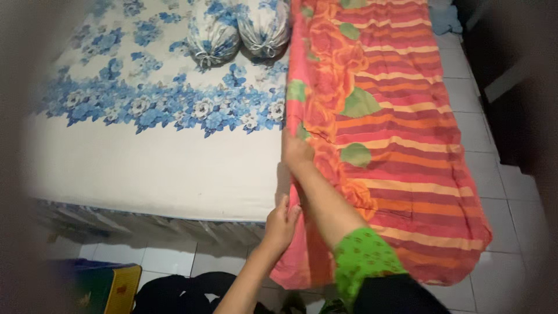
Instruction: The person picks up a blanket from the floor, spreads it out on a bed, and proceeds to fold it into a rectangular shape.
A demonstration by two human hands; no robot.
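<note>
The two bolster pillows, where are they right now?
In the head view, the bolsters lie side by side at the top centre, on the floral sheet, just left of the striped blanket.

I see a blanket (401, 134) striped red, orange and cream with green leaves, a white sheet (151, 157) with blue flowers, 2 matching bolsters (238, 29), a green sleeve (363, 261).

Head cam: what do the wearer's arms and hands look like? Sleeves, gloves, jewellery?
Both hands are bare: no gloves, and no rings or watch that I can make out. The left hand and its forearm are uncovered as far as the frame shows. The right hand has a bare forearm ending in a bright green sleeve with small reddish dots, short or pushed up; dark fabric shows below it.
</note>
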